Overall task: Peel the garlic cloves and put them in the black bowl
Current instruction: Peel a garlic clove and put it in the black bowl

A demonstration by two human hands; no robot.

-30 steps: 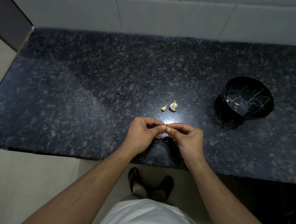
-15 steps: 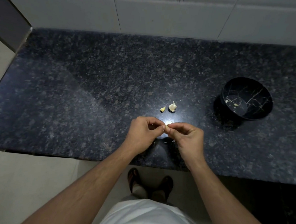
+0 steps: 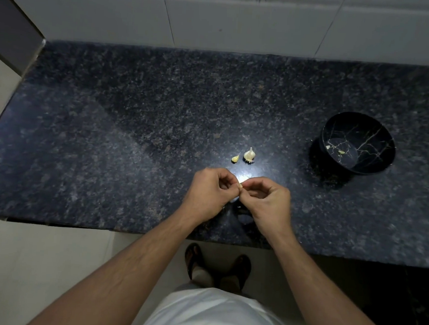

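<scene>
Over the counter (image 3: 107,155), left hand (image 3: 207,193) and right hand (image 3: 266,202) are pinching one clove (image 3: 241,186) between curled fingertips, apparently peeling it. Two more cloves (image 3: 249,155) are lying just beyond; the bowl (image 3: 375,168) is sitting well right, holding peeled pieces. Light, slick, papery-skinned, each clove likely needs gripping by its tip.

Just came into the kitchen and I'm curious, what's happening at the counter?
A person stands at the dark stone counter peeling garlic. The left hand and right hand meet at the fingertips, pinching a small clove between them. A small clove and a bigger garlic piece lie on the counter just beyond the hands. The black bowl to the right already holds two pale bits.
</scene>
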